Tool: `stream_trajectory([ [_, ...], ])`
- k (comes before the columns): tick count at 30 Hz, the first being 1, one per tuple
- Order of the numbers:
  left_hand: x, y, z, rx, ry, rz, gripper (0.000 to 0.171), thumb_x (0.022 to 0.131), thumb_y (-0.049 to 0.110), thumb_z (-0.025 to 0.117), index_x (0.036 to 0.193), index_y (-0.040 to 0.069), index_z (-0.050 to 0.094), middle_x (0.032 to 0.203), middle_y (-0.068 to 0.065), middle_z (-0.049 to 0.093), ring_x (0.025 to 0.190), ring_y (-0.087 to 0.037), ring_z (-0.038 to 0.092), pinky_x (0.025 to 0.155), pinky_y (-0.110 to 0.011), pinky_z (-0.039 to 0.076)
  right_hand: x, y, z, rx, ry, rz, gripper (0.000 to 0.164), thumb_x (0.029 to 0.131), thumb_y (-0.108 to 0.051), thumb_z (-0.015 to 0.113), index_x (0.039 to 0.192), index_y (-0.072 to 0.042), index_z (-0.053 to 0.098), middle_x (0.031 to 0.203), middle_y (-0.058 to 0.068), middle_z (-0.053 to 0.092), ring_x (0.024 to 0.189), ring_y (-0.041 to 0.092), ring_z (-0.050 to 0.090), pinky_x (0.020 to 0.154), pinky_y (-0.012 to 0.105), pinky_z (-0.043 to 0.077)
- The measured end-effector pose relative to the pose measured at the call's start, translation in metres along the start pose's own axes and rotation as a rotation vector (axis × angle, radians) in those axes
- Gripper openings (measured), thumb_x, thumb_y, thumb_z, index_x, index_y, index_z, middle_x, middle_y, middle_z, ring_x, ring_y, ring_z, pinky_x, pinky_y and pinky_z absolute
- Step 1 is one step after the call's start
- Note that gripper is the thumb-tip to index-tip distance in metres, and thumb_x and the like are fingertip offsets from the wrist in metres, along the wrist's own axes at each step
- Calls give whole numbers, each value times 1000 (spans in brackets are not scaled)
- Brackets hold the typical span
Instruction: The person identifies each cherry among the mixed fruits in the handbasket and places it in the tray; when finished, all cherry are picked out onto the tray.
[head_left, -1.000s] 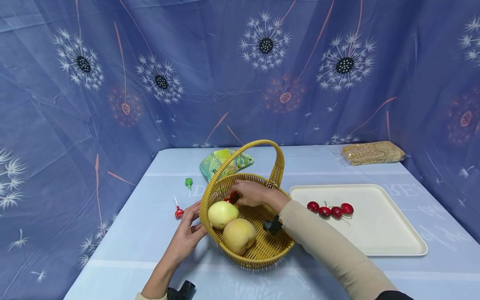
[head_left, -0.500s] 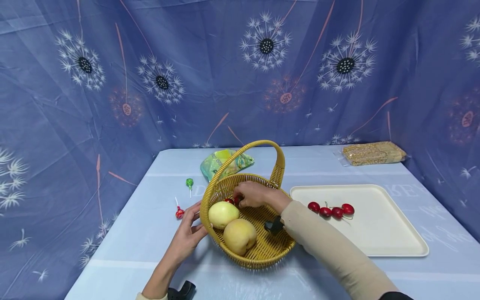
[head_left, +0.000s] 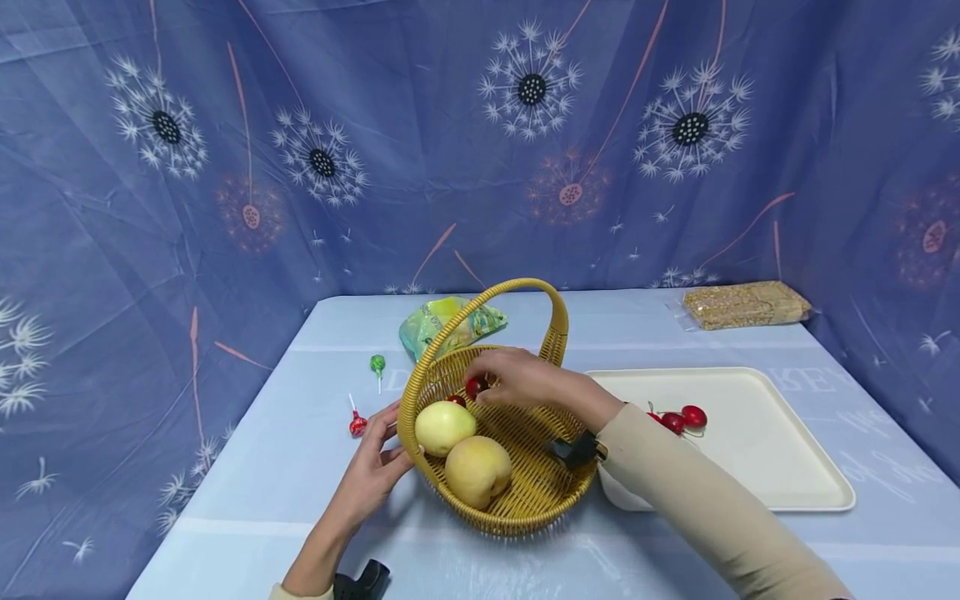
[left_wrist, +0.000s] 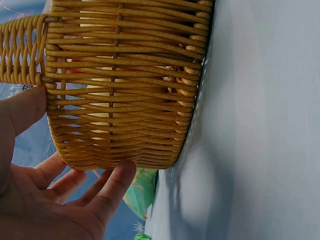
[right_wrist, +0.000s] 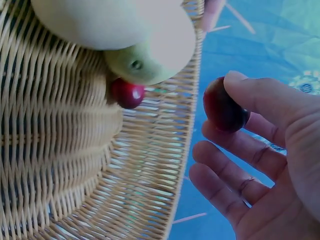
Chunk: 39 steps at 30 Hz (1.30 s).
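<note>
In the head view, my right hand (head_left: 517, 379) is over the far part of a woven basket (head_left: 525, 527) with an arched handle. Between thumb and fingers it pinches a dark red cherry (right_wrist: 220, 107), raised above the rim in the right wrist view. Another cherry (right_wrist: 128, 94) stays inside, beside a yellow-green fruit (head_left: 445, 428) and a yellow, peach-like fruit (head_left: 478, 472). My left hand (head_left: 375, 462) rests against the basket's left side. In the left wrist view its thumb touches the rim by the handle's base, and its spread fingers (left_wrist: 112, 192) lie along the outer wall.
To the right, a cream tray (head_left: 765, 458) bears several cherries (head_left: 672, 422), partly covered by the right sleeve. A red lollipop (head_left: 357, 426) and a green lollipop (head_left: 377, 364) lie left of the basket. Behind are a green bag (head_left: 450, 323) and a clear-wrapped tan packet (head_left: 746, 306).
The right hand, low in the basket before, has lifted the cherry up from beside the other one. Its forearm has shifted right across the tray's edge. My left hand stays in place.
</note>
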<state>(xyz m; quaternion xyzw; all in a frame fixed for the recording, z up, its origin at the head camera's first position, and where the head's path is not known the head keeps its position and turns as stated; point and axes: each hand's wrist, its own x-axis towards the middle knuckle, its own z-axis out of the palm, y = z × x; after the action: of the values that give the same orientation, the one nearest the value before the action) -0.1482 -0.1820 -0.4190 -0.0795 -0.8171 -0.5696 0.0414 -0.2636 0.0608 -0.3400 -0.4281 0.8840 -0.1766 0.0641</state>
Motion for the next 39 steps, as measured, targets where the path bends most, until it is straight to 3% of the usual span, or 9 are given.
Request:
stream_trajectory([
  [10, 0, 0, -1, 6, 2, -1, 56, 86, 19, 69, 135, 25, 43, 149, -4, 28, 134, -30, 39, 92, -17, 47, -48, -12, -18, -6, 129, -78, 32, 88, -31, 65, 117, -20, 64, 115, -6, 64, 111, 14, 57, 99, 38, 45],
  [16, 0, 1, -1, 7, 2, -13, 56, 86, 21, 69, 136, 25, 42, 150, -3, 28, 134, -30, 39, 92, -14, 46, -80, -10, -26, 43, 191, -75, 33, 86, -30, 68, 117, -20, 64, 110, -8, 64, 101, 12, 57, 87, 34, 49],
  [25, 1, 2, 0, 12, 1, -32, 57, 86, 22, 69, 137, 26, 41, 150, -3, 28, 135, -30, 39, 97, -27, 48, -142, 10, -37, 49, 354, -22, 33, 82, -24, 73, 113, -24, 64, 100, -16, 62, 91, 1, 54, 73, 23, 50],
  [32, 1, 1, 0, 8, -4, -30, 57, 86, 22, 69, 136, 26, 42, 150, -3, 28, 135, -30, 39, 92, -15, 46, -191, 33, -36, 56, 441, 136, 33, 81, -21, 74, 112, -27, 64, 101, -11, 62, 90, 2, 55, 64, 21, 51],
  [39, 1, 2, 0, 2, 0, -35, 56, 86, 22, 69, 135, 25, 43, 150, -3, 28, 135, -30, 39, 92, -14, 46, -217, 56, -17, -20, 505, 218, 36, 76, -18, 78, 110, -25, 65, 98, -12, 63, 83, -2, 54, 66, 19, 48],
])
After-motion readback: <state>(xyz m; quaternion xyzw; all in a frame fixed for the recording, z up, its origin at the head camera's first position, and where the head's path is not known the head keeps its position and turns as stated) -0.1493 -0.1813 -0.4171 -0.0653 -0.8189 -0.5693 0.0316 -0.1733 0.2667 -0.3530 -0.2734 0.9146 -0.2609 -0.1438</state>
